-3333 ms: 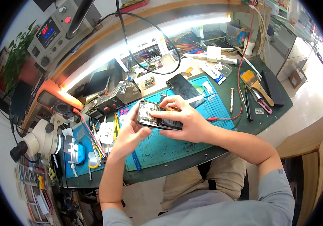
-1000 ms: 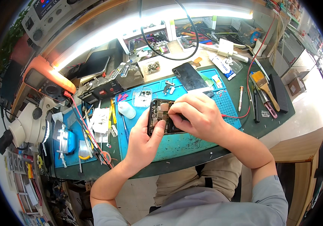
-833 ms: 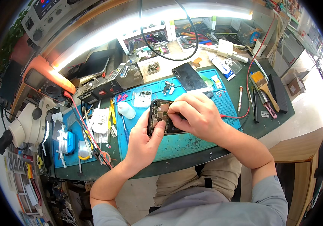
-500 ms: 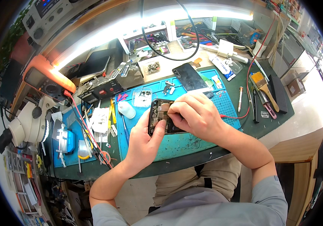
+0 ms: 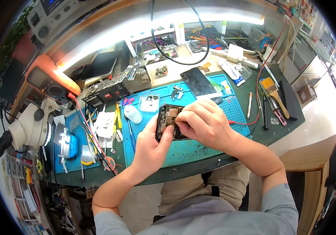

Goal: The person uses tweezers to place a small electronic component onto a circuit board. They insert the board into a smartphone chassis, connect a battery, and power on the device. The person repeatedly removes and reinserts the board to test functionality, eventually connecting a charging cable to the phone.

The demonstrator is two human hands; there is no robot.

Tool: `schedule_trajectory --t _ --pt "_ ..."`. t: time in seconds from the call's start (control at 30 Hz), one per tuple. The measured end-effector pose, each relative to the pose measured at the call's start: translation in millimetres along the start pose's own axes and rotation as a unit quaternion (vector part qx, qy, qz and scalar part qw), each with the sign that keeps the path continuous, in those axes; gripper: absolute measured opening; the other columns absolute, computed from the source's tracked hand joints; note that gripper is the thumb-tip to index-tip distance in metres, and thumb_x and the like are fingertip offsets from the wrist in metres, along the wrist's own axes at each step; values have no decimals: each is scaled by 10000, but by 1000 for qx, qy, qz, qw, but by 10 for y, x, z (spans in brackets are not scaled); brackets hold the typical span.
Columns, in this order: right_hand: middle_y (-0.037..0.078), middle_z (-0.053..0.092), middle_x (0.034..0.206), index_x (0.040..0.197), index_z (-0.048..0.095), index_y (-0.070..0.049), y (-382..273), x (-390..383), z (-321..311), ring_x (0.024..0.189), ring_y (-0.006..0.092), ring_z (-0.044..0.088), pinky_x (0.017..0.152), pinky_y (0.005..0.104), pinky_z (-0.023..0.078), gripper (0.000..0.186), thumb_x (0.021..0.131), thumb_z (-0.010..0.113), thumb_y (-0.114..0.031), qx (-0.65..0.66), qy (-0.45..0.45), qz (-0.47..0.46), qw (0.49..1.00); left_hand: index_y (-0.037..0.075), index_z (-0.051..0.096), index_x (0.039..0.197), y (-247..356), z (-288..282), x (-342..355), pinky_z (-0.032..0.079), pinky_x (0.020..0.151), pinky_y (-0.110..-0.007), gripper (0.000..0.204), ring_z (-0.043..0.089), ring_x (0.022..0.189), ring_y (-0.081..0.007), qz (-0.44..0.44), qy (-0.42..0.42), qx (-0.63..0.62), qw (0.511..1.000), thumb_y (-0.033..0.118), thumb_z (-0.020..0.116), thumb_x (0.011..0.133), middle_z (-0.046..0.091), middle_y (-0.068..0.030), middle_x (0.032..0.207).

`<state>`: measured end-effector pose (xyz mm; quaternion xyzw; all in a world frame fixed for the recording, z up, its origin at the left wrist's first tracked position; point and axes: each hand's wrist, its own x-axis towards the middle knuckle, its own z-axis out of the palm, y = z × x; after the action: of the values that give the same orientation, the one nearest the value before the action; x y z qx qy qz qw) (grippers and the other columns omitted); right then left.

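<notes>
An opened phone (image 5: 171, 112), its inner boards and metal shields bare, is held over the blue work mat (image 5: 168, 156). My left hand (image 5: 152, 145) grips its left side, the thumb pressing on the inner parts. Over the phone's right half, my right hand (image 5: 203, 123) has its fingers pinched together at the inner parts. Whatever lies between those fingertips is hidden. Behind the phone, a clear plastic box (image 5: 149, 101) with small parts rests on the mat. A white bottle (image 5: 133, 114) stands left of the phone, and a dark phone panel (image 5: 199, 82) lies farther back.
An orange multimeter (image 5: 50, 80) leans at the left, above a white microscope (image 5: 29, 125). A blue clamp (image 5: 67, 145) and loose tools lie on the left. Brushes (image 5: 274, 96), a screwdriver (image 5: 249, 105) and a red cable (image 5: 258, 90) are at the right.
The view has shifted slightly. My right fingers have moved a little down along the phone's inside, while my left hand keeps its hold.
</notes>
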<state>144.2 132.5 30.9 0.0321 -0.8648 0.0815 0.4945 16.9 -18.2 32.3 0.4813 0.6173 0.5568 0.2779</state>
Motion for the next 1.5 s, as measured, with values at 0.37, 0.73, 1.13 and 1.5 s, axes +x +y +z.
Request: schedule_trajectory --t 0.37,0.73,1.13,1.5 --pt "43 609 838 893 584 -70 -10 -22 8 737 216 615 640 339 481 229 741 752 -35 -9 2 13 1000 -9 573 1271 -50 22 13 468 654 -253 304 527 754 -70 3 19 -11 1000 97 589 986 623 -24 878" --pt "47 619 827 892 598 -71 15 13 -29 723 211 617 643 327 493 237 732 760 -6 -7 22 11 1000 -9 580 1246 45 -1 34 456 653 -242 277 515 747 -63 -6 8 1 1000 106 574 994 612 -13 869" --pt "91 676 828 914 690 -40 494 42 -447 704 217 649 621 321 503 73 897 709 -109 -37 64 272 959 -21 583 1211 -11 -21 39 440 701 -218 233 502 791 -43 -40 17 -83 996 88 556 1007 611 16 917" --pt "80 700 941 999 721 -96 555 -132 -248 830 271 676 756 399 517 147 873 647 -95 13 -107 282 953 -25 500 1333 18 -231 132 622 810 -313 345 681 983 -137 -149 -6 -238 960 81 534 1006 656 -94 1167"
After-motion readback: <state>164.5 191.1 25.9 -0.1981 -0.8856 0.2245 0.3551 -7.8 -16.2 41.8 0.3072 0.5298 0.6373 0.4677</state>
